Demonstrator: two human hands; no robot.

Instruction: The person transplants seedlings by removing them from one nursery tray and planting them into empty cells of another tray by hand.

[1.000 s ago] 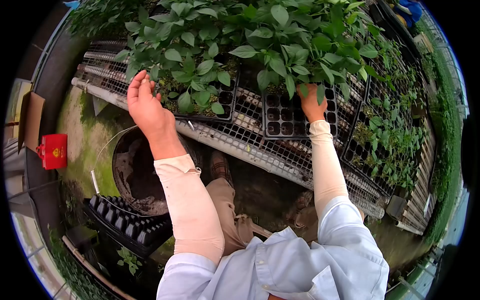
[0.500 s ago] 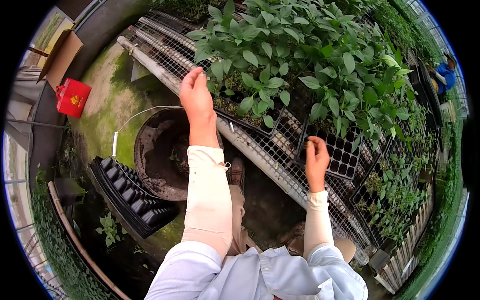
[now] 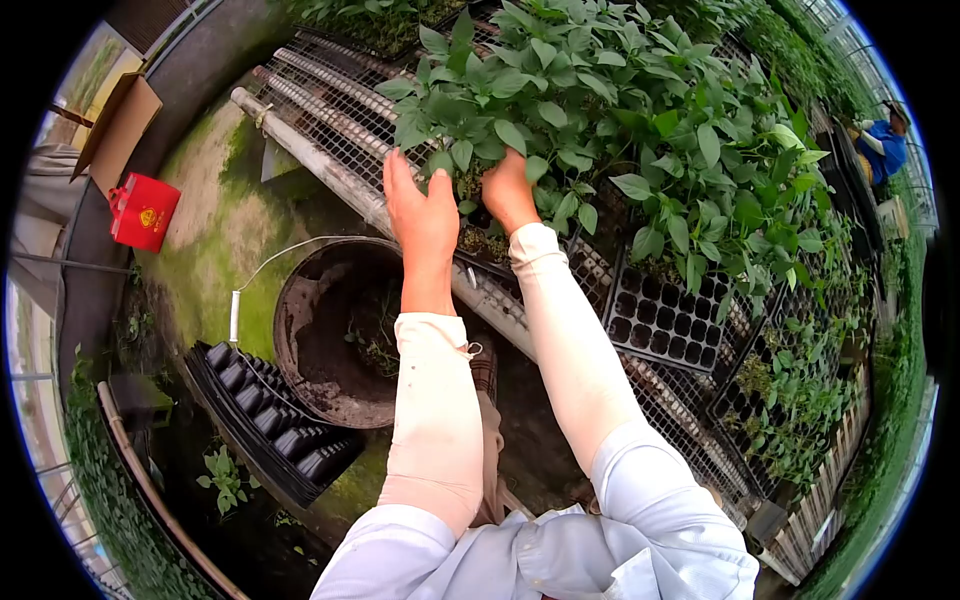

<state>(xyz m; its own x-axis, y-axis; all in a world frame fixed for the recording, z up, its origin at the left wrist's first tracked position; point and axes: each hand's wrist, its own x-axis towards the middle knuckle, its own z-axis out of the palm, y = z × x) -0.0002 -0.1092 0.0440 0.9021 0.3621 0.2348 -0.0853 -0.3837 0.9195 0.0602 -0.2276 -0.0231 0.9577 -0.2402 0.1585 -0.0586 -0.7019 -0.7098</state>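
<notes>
My left hand (image 3: 422, 215) is held at the near edge of the seedling bench, its fingers stretched out and apart, with nothing in it. Its fingertips come close to the leaves of the green seedlings (image 3: 570, 120). Just to its right, my right hand (image 3: 508, 192) reaches in among the leaves at the tray's front. The fingers of that hand look curled in, partly covered by leaves, and what they hold, if anything, is hidden. Low small growth shows in the tray between the two hands. A black cell tray (image 3: 665, 318) with bare cells lies to the right.
A soil-stained bucket (image 3: 335, 400) with some plant bits inside stands below my left forearm. Stacked black trays (image 3: 275, 410) lean beside it. A red box (image 3: 146, 212) lies farther left. The mesh bench (image 3: 335, 130) has a pipe edge. Another person (image 3: 884, 150) is at far right.
My right hand has moved left and up from beside the bare-celled tray into the seedling leaves. My left hand has shifted slightly right and down, its thumb now spread from the fingers.
</notes>
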